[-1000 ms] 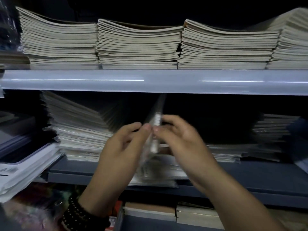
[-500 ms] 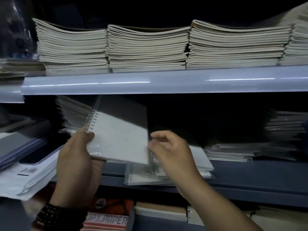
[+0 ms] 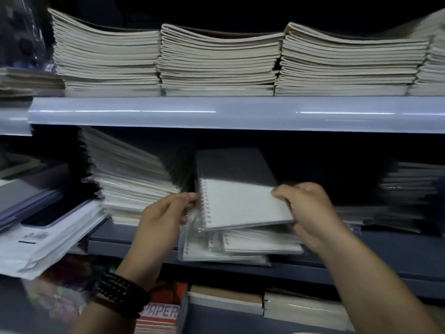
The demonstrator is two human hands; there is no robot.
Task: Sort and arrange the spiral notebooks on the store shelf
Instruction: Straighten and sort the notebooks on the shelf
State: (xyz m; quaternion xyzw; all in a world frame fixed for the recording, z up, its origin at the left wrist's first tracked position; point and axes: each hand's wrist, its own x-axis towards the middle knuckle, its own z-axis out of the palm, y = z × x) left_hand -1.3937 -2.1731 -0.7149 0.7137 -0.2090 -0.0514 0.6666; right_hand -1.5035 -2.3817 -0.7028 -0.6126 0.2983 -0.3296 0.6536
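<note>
Spiral notebook (image 3: 243,203) held tilted above loose pile (image 3: 240,249) of same kind, at front of middle shelf (image 3: 375,259). Left grip (image 3: 166,213) pinches coil side; right grip (image 3: 310,213) clasps opposite edge, thumb on top. Likely light and fairly stiff; clear wrap looks slippery, coil may snag neighbours. Best hold: both side edges, as now. Leaning stack (image 3: 130,179) just left.

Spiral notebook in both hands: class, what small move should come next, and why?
Probably lower the spiral notebook flat onto the loose pile beneath, coils matching. The left hand holds its coil edge, the right hand grips the opposite edge, and it hangs tilted above that pile.
</note>
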